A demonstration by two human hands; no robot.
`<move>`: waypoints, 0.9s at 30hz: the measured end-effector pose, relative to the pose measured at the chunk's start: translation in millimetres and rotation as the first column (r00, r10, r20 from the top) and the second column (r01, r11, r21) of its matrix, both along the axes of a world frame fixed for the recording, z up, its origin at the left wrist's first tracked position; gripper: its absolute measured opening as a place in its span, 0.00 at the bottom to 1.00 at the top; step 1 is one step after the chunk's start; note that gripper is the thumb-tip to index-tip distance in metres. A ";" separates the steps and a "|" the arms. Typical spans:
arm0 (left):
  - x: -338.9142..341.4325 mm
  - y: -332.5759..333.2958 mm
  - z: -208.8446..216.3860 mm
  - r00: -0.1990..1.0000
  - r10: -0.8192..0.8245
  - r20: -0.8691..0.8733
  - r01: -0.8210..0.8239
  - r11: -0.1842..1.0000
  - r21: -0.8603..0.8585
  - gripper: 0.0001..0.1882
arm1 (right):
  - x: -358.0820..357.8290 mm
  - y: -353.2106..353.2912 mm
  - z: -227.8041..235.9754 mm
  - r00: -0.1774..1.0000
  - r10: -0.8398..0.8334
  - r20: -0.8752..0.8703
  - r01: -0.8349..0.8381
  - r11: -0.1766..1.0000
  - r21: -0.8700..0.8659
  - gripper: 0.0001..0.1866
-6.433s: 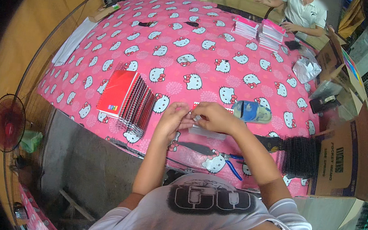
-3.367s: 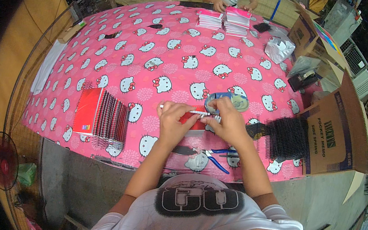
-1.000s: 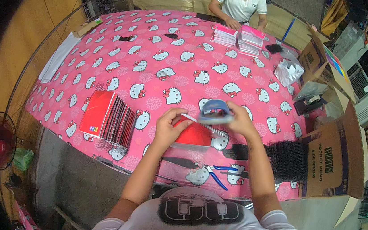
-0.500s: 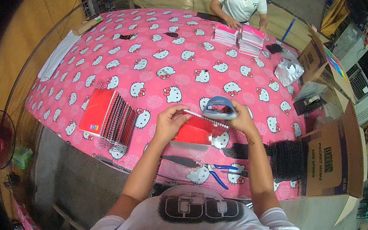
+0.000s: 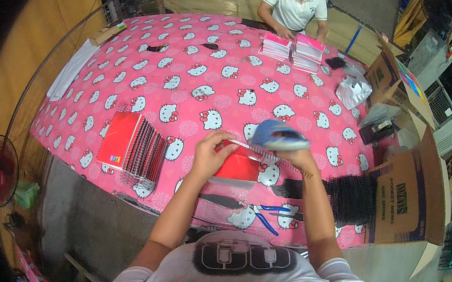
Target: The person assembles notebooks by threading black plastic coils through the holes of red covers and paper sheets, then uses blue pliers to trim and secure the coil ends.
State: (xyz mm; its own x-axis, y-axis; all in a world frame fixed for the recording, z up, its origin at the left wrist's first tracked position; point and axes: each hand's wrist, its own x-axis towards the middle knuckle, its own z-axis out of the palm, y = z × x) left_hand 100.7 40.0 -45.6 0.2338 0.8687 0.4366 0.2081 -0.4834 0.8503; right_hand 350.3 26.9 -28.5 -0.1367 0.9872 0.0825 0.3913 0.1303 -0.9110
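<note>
A small red notebook (image 5: 237, 168) lies on the table in front of me, its punched edge on the far side. My left hand (image 5: 212, 152) grips its far left corner between thumb and fingers. My right hand (image 5: 299, 158) holds a blue, rounded, iron-shaped tool (image 5: 277, 135) above the far right corner; its underside is hidden. A thin dark wire coil (image 5: 274, 157) runs from the notebook's far edge toward my right wrist. On the left stands a row of red spiral notebooks (image 5: 121, 141). Blue-handled pliers (image 5: 267, 218) lie nearer to me.
A pile of black coils (image 5: 348, 198) spills beside an open cardboard box (image 5: 409, 188) on the right. Across the pink patterned table (image 5: 187, 90), a person (image 5: 296, 8) handles stacks of pink-covered booklets (image 5: 308, 53). A plastic bag (image 5: 354, 92) lies at the far right.
The blue tool has tilted, its open handle no longer facing me, and my right hand has shifted slightly right and nearer. My left hand keeps its hold on the notebook.
</note>
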 end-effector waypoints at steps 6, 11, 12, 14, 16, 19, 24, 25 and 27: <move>4.1 1.0 -2.6 1.000 0.012 -0.024 -0.013 0.999 -0.043 0.12 | 6.9 -13.5 -16.0 0.977 0.015 -0.214 -0.006 0.999 0.042 0.29; 7.9 6.4 1.6 0.997 -0.069 -0.018 0.068 0.996 -0.059 0.12 | 13.8 -5.7 -22.0 0.951 -0.110 -0.288 0.105 0.994 -0.034 0.30; 11.3 6.3 1.1 0.995 -0.087 0.048 0.090 0.993 -0.070 0.11 | 16.2 -4.9 -23.0 0.964 -0.169 -0.204 0.174 0.985 0.003 0.30; 14.1 4.6 0.2 0.986 -0.105 0.131 0.115 0.990 -0.078 0.11 | 23.1 -3.0 -23.6 0.955 -0.294 -0.039 0.297 0.950 0.092 0.29; 19.9 1.9 13.7 0.977 -0.127 0.169 0.140 0.988 -0.070 0.11 | 49.4 -9.7 -44.8 0.866 -0.391 0.311 0.378 0.920 0.104 0.25; 13.0 5.1 7.7 0.969 -0.114 0.218 0.143 0.983 -0.119 0.10 | 72.5 -26.7 -48.2 0.783 -0.429 0.450 0.434 0.896 0.100 0.23; 13.1 -10.0 29.3 0.977 -0.108 0.185 0.134 0.982 -0.134 0.10 | 58.2 -52.2 44.0 0.835 -0.546 -0.065 0.544 0.803 0.242 0.17; 16.2 -13.7 33.8 0.977 -0.105 0.185 0.132 0.981 -0.142 0.10 | 31.4 -58.0 65.2 0.901 -0.426 0.086 0.363 0.846 0.391 0.16; 19.5 -16.9 30.5 0.961 -0.102 0.256 0.139 0.982 -0.131 0.10 | -20.8 -54.9 78.9 0.933 -0.249 0.259 0.077 0.843 0.532 0.14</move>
